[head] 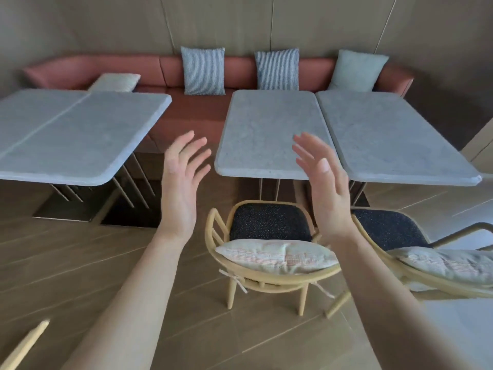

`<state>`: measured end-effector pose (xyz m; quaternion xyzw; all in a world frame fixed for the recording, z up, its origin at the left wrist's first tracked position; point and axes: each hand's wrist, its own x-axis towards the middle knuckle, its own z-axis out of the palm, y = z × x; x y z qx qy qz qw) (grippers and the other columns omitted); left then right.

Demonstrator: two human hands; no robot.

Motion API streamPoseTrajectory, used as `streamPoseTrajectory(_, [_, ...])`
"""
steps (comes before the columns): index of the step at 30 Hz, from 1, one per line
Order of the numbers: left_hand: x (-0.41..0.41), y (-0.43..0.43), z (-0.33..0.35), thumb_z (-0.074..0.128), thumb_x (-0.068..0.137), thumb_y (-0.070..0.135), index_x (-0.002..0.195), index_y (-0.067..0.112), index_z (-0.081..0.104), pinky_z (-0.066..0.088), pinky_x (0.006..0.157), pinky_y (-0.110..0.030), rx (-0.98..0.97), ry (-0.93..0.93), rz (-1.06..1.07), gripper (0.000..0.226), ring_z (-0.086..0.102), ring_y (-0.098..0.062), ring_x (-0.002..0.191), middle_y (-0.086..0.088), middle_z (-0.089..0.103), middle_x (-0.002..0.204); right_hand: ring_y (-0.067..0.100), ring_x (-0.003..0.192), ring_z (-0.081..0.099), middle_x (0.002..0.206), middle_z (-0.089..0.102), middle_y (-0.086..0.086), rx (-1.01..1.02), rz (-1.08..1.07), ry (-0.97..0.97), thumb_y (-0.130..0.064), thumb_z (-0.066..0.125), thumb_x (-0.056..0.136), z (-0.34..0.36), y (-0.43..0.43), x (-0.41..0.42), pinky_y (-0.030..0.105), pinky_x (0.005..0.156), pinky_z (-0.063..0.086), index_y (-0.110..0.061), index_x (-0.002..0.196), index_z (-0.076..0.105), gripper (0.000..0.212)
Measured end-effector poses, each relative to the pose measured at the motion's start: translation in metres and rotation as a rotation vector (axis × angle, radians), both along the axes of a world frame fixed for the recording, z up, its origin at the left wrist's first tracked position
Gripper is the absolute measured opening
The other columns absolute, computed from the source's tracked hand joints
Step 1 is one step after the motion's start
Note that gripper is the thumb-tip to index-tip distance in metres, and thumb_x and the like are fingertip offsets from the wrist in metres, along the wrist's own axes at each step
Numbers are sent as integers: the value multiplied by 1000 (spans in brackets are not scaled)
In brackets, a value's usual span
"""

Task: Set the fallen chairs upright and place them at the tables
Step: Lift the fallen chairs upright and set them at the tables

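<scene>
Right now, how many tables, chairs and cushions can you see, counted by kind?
Tables: 4
Chairs: 2
Bench cushions: 4
Chair cushions: 2
Total: 12

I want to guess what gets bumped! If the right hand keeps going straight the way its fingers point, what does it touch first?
Probably the middle table. The right hand, open and empty, points forward over its near edge, above the upright chair. Depth is hard to judge, so it might pass just above the tabletop.
</scene>
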<state>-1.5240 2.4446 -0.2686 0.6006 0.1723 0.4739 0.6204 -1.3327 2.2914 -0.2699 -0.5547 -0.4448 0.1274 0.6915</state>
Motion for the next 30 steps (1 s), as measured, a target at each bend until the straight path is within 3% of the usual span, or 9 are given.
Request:
streamPoseTrajectory(3, [-56,-9,49,52,89,85,146,35,51,43,121,-45,235,-31,-16,76,52,-25,148,2,56,155,23,148,51,157,53,7,51,12,-225,-71,43,102,49,-8,-45,48,121,42,-4,154,46,85])
streamPoseTrajectory(11, [-221,-32,89,49,94,82,146,46,55,40,120,-44,481,-47,8,64,50,-27,150,3,54,158,25,151,47,159,52,3,115,64,-337,-73,46,99,94,-40,-203,57,122,39,-3,155,44,89])
streamPoseTrajectory(21, [-419,-108,116,55,90,83,145,44,55,41,119,-45,501,-140,199,67,51,-29,149,1,54,156,28,150,48,162,45,13,141,229,-342,-72,49,98,123,-92,-371,60,121,39,-3,155,39,91])
streamPoseTrajectory(27, [-575,-198,98,54,88,84,144,45,54,41,119,-44,455,-16,434,68,50,-30,149,-2,51,158,26,147,53,161,48,8,191,437,-325,-73,46,99,99,-112,-483,58,119,43,0,156,40,93])
streamPoseTrajectory(30, [-638,-241,94,53,88,85,144,45,53,42,119,-45,445,64,488,69,50,-30,149,1,53,157,26,145,55,160,49,13,176,514,-275,-74,46,98,82,-126,-544,57,118,44,1,155,41,95])
